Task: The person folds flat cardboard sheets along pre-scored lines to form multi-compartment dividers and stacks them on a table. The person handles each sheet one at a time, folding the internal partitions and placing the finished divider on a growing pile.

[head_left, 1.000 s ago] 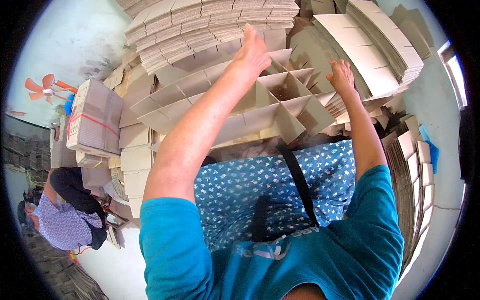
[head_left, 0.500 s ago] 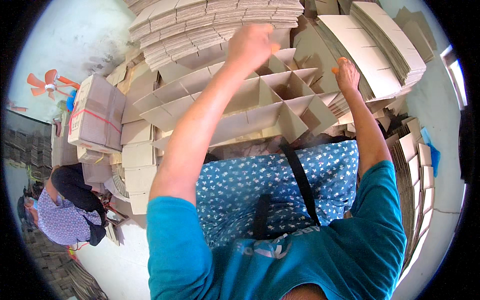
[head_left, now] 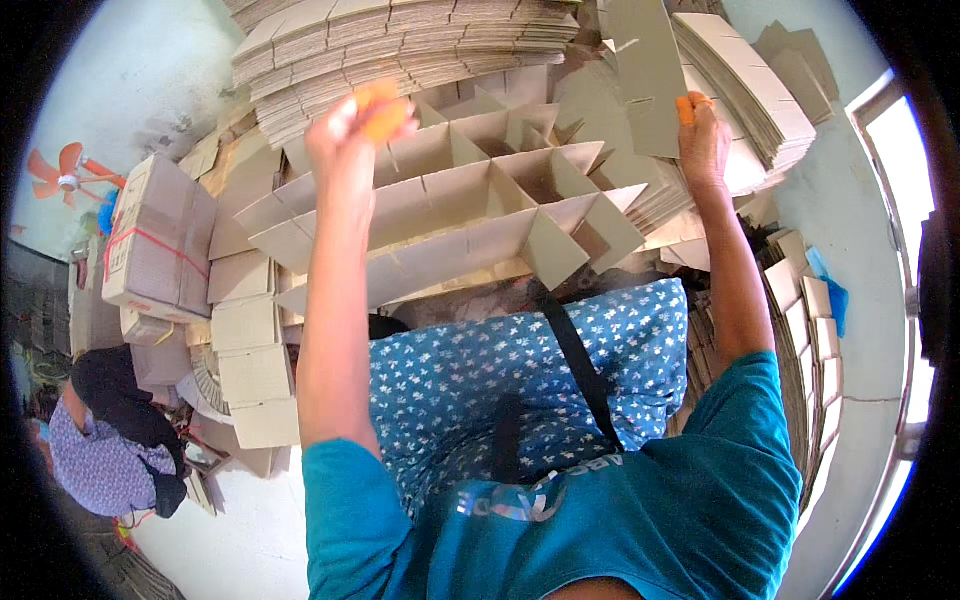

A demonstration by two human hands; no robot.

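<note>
A slotted cardboard strip point(head_left: 648, 85) stands raised at the upper right, with my right hand point(head_left: 705, 145) closed on its near right edge. Orange covers sit on fingers of both hands. My left hand point(head_left: 345, 130), slightly blurred, hovers over the left part of a cardboard divider grid point(head_left: 450, 205); its covered fingertips are apart and I see nothing held. The grid is made of long strips standing on edge, crossed by shorter pieces toward its right end.
Behind the grid lie piled cardboard strips point(head_left: 400, 45); another stack point(head_left: 750, 90) is at the right. A strapped carton point(head_left: 160, 235) stands left, near an orange fan point(head_left: 68, 180). A person in a patterned top point(head_left: 105, 455) is low at the left. A blue floral cloth point(head_left: 520, 370) covers my front.
My left hand has moved left, from above the grid's middle to its left part. My right hand has taken hold of a cardboard strip and raised it from the stack.
</note>
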